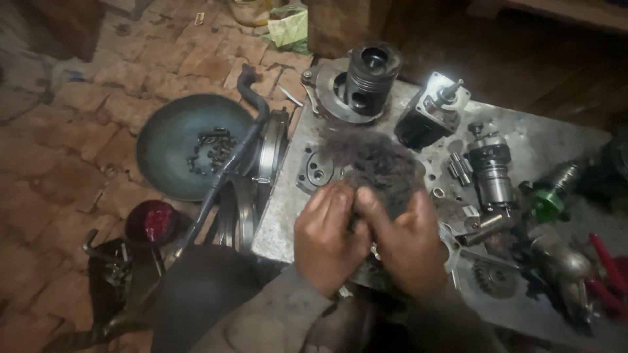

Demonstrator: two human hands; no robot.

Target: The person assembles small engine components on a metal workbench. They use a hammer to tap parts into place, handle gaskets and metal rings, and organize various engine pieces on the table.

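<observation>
hands curled side by side: left hand [329, 236], right hand [407, 243] both gripping dark rag [374, 165].

piston [371, 77] on bench | green-capped part [548, 199] | round pan [190, 145] (holding bolts, possibly) | brick floor [72, 131]

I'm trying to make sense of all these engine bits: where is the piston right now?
In the head view the piston stands upright at the far edge of the metal table, on a round housing plate, beyond the fuzzy rag both hands hold.
</observation>
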